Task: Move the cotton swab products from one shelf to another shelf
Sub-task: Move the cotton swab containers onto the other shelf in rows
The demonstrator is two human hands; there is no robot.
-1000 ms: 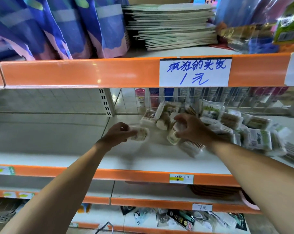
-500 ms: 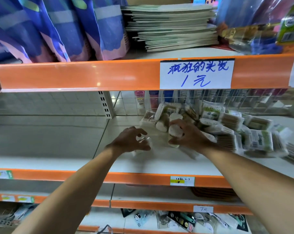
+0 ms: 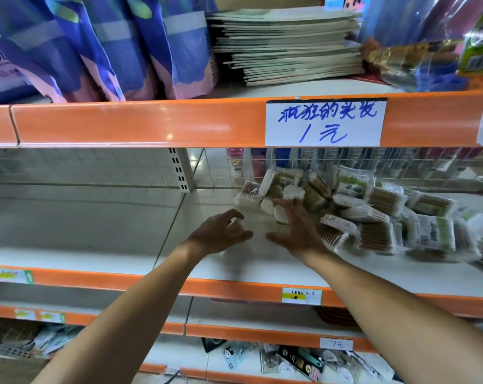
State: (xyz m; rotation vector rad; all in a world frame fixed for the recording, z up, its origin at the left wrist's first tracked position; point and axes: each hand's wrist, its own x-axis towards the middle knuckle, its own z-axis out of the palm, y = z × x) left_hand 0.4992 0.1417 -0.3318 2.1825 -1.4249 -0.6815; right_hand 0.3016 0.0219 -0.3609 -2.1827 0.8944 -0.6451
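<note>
Both hands have let go: left hand (image 3: 221, 234) and right hand (image 3: 298, 231) spread wide, empty, over the white shelf (image 3: 118, 245). Crinkly plastic swab packs (image 3: 373, 214) and round tubs lie heaped just beside the right.

One second ago the left hand (image 3: 221, 234) holds a small round pack of swabs; now its fingers are spread and hold nothing, and that pack is not seen any more near it. The right hand (image 3: 295, 231) also grips a round swab container (image 3: 281, 214) before; now its fingers are straight and only lie over the container, which stands on the shelf (image 3: 124, 245) just under the fingertips. Both hands are now closer together, thumbs almost facing.
</note>
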